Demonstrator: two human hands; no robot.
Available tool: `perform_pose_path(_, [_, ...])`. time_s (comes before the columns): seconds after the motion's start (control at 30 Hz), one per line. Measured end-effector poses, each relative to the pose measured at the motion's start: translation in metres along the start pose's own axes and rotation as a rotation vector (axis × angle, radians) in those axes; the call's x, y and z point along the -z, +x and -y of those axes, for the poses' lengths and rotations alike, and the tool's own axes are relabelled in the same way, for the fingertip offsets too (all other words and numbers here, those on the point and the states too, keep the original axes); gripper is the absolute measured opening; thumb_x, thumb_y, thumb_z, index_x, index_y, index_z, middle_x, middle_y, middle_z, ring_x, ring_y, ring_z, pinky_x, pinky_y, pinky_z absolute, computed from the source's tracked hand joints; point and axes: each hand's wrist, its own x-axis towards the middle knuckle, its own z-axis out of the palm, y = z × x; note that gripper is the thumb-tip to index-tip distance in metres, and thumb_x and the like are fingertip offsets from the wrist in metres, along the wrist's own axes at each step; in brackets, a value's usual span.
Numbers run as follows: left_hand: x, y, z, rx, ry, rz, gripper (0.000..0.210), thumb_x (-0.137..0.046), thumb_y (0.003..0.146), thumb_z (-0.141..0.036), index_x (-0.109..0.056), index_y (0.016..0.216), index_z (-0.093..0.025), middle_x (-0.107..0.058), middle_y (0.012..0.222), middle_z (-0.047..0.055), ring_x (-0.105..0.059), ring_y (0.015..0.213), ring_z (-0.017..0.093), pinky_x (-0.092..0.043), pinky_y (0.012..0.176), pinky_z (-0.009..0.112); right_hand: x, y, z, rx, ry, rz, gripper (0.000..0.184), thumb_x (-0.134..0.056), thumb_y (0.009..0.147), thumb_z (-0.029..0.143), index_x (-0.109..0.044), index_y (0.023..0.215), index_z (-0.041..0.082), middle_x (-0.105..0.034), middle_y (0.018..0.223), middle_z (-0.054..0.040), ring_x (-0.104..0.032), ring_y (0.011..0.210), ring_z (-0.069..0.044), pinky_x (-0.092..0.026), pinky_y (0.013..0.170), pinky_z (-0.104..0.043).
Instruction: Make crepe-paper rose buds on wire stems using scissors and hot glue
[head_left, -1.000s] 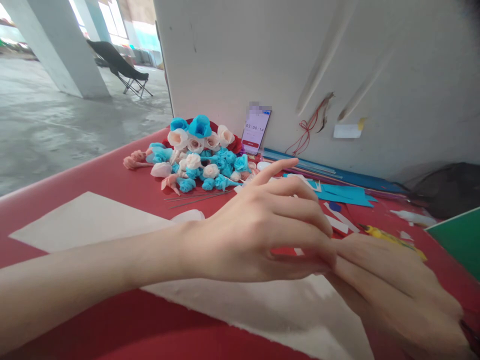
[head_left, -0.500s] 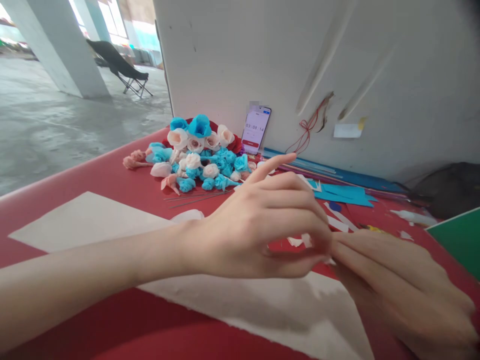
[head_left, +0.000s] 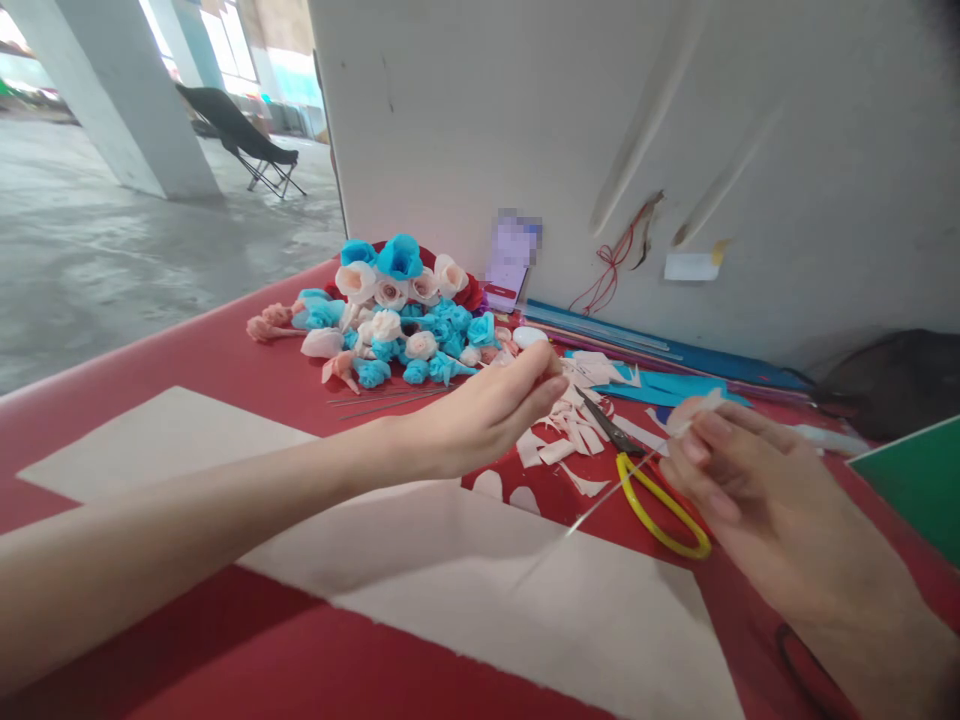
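Observation:
My right hand (head_left: 780, 520) pinches a small whitish paper flower (head_left: 701, 408) on a thin wire stem (head_left: 592, 512). The stem slants down to the left over a cream paper sheet (head_left: 480, 570), its lower end blurred. To the left, my left hand (head_left: 480, 415) reaches over the near side of a pile of pale paper scraps (head_left: 581, 425). Its fingers are bent and pressed together; whatever may be between them is hidden. Scissors with yellow handles (head_left: 667, 525) lie between my hands, blades pointing at the scraps. Two pale petal-shaped pieces (head_left: 489, 487) rest beside the sheet.
Blue, white and pink paper flowers (head_left: 405, 330) are heaped at the back, with loose wires (head_left: 382, 400) in front. A phone (head_left: 510, 265) leans on the white wall. Blue paper strips (head_left: 675, 385) lie at the back right. A green board (head_left: 915, 480) stands far right.
My hands have moved apart, the left one back to the left, its raised finger now folded in. My right hand has turned, showing the flower and wire. The scissors and scraps are uncovered.

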Motion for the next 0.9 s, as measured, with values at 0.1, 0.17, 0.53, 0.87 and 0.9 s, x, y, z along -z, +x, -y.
perform_pose_path(0.1, [0.001, 0.002, 0.007, 0.014, 0.116, 0.050, 0.029, -0.031, 0.088, -0.026, -0.032, 0.060, -0.018, -0.031, 0.055, -0.005, -0.030, 0.050, 0.008, -0.029, 0.051, 0.022, 0.003, 0.005, -0.004, -0.181, 0.131, 0.068, 0.026, -0.058, 0.078, 0.033, -0.048, 0.061, 0.016, -0.039, 0.058, 0.0045, -0.024, 0.036, -0.001, -0.028, 0.034, -0.016])
perform_pose_path(0.17, [0.000, 0.003, 0.014, 0.031, 0.153, 0.048, 0.035, -0.038, 0.085, -0.027, -0.037, 0.052, -0.016, -0.033, 0.051, -0.005, -0.031, 0.048, 0.007, -0.027, 0.050, 0.023, 0.004, 0.006, -0.006, -0.255, 0.197, 0.089, 0.026, -0.058, 0.078, 0.033, -0.045, 0.063, 0.016, -0.038, 0.060, 0.0049, -0.020, 0.037, -0.001, -0.028, 0.034, -0.016])
perform_pose_path(0.53, [0.002, 0.002, 0.027, 0.184, 0.146, -0.122, 0.039, -0.056, 0.074, -0.033, -0.048, 0.042, -0.014, -0.039, 0.041, -0.003, -0.036, 0.044, 0.007, -0.029, 0.046, 0.022, -0.008, -0.005, -0.007, -0.314, 0.200, 0.088, 0.018, -0.066, 0.074, 0.027, -0.056, 0.064, 0.015, -0.046, 0.056, 0.0046, -0.033, 0.039, 0.000, -0.030, 0.038, -0.010])
perform_pose_path(0.87, [-0.005, 0.000, -0.013, 0.277, -0.548, 0.099, 0.028, -0.039, 0.086, -0.027, -0.062, 0.086, -0.011, -0.065, 0.087, 0.005, -0.060, 0.080, 0.011, -0.049, 0.071, 0.021, -0.019, -0.011, -0.001, -0.142, 0.040, -0.036, 0.014, -0.071, 0.066, 0.027, -0.062, 0.060, 0.018, -0.047, 0.046, 0.0037, -0.035, 0.037, -0.002, -0.028, 0.034, -0.010])
perform_pose_path(0.9, [-0.005, -0.001, -0.020, 0.280, -0.570, 0.111, 0.028, -0.043, 0.085, -0.030, -0.063, 0.083, -0.011, -0.065, 0.083, 0.004, -0.060, 0.078, 0.011, -0.049, 0.073, 0.020, -0.019, -0.011, -0.002, -0.135, 0.027, -0.049, 0.015, -0.072, 0.066, 0.028, -0.062, 0.060, 0.018, -0.046, 0.047, 0.0036, -0.034, 0.037, -0.002, -0.028, 0.034, -0.011])
